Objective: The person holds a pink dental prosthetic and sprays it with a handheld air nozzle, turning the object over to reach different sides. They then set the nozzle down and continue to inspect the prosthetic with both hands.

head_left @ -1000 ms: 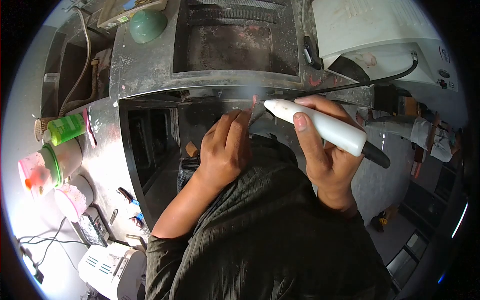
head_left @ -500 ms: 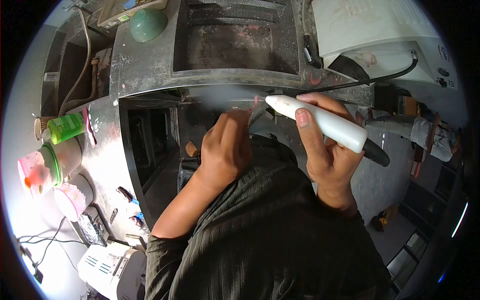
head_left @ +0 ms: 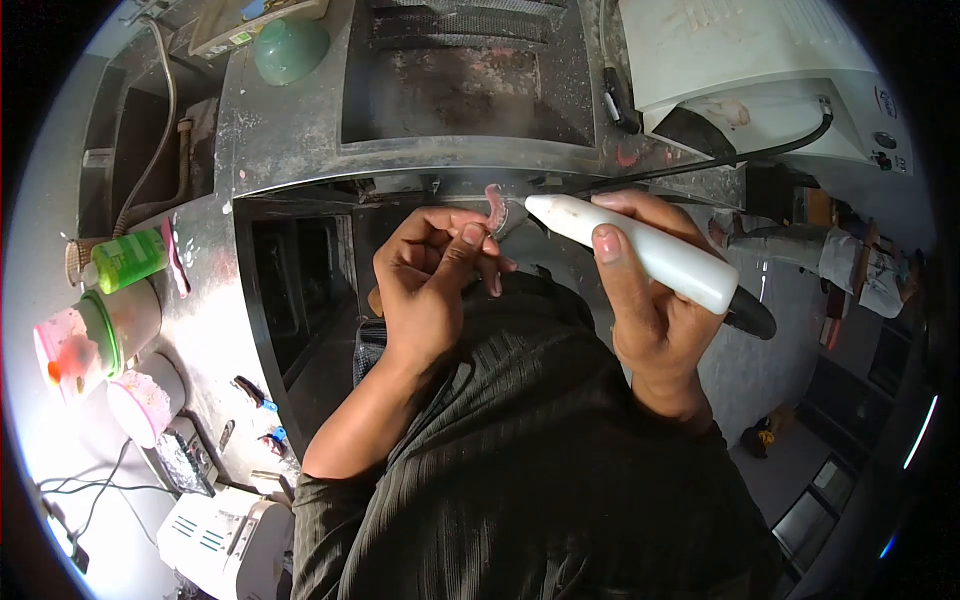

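My left hand (head_left: 430, 270) is closed, pinching a small curved pink denture (head_left: 496, 204) between thumb and fingers. The denture stands out past the fingertips, its pink base upward. My right hand (head_left: 660, 285) is wrapped round a white steam-cleaner handpiece (head_left: 640, 245), thumb along its side. The handpiece's tapered nozzle points left at the denture, a short gap from it. A black hose leaves the handpiece's back end beneath my right hand. Fingers of the right hand on the far side are partly hidden by the handpiece.
A dusty grey bench with a recessed basin (head_left: 455, 105) lies ahead. A white machine (head_left: 740, 50) with a black hose stands at the right. On the left are a green bottle (head_left: 130, 262), a green bowl (head_left: 290, 50), pink-stained tubs (head_left: 140, 400) and a white appliance (head_left: 220, 540).
A white cloud of steam left of the nozzle has gone. My left hand has turned and shifted left, bringing the denture into plain view. The right hand has hardly moved.
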`<act>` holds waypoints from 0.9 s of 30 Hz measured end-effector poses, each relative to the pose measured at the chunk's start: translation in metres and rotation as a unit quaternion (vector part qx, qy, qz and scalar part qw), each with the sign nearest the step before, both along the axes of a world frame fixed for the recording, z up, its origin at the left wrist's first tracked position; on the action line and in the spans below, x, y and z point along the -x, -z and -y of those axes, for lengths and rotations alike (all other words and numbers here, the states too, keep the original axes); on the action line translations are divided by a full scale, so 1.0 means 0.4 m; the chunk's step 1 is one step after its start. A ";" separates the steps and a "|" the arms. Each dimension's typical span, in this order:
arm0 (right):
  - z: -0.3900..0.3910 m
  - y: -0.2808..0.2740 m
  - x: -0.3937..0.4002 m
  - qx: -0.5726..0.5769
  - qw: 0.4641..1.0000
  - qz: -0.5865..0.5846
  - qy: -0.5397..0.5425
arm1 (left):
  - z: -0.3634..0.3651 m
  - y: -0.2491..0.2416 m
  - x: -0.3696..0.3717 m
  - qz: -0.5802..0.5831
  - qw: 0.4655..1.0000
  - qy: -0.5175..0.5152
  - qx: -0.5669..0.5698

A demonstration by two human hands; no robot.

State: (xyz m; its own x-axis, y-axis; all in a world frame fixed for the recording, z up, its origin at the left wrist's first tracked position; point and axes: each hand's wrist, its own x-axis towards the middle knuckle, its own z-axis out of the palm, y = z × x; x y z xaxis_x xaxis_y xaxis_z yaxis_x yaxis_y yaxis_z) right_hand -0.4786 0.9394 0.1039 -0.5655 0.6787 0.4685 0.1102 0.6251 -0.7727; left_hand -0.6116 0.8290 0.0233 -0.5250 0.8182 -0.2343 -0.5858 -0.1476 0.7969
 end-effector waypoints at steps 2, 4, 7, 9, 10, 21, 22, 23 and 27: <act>0.004 -0.002 -0.001 0.016 1.000 0.013 0.004 | 0.001 0.005 0.001 0.011 1.000 0.000 -0.017; 0.003 0.003 0.001 0.014 1.000 0.002 -0.004 | 0.002 0.008 0.002 0.020 0.999 -0.002 -0.034; -0.001 0.006 0.007 -0.006 1.000 -0.013 -0.015 | 0.003 0.011 0.004 0.024 0.999 -0.012 -0.036; 0.000 0.004 0.010 0.001 1.000 -0.012 -0.015 | 0.006 0.013 0.007 0.007 0.999 -0.013 -0.031; 0.001 0.003 0.011 0.008 1.000 -0.011 -0.013 | 0.006 0.011 0.008 0.007 0.999 -0.014 -0.031; -0.013 -0.001 0.013 -0.032 0.999 0.014 -0.035 | -0.001 0.016 0.023 0.149 0.988 -0.013 -0.048; -0.013 -0.003 0.013 -0.029 0.999 0.017 -0.033 | -0.002 0.019 0.023 0.149 0.988 -0.013 -0.048; -0.013 -0.006 0.013 -0.029 0.999 0.017 -0.033 | -0.002 0.021 0.022 0.160 0.985 -0.011 -0.057; -0.020 -0.006 0.012 -0.018 0.999 0.020 -0.046 | -0.006 0.024 0.021 0.186 0.980 -0.006 -0.076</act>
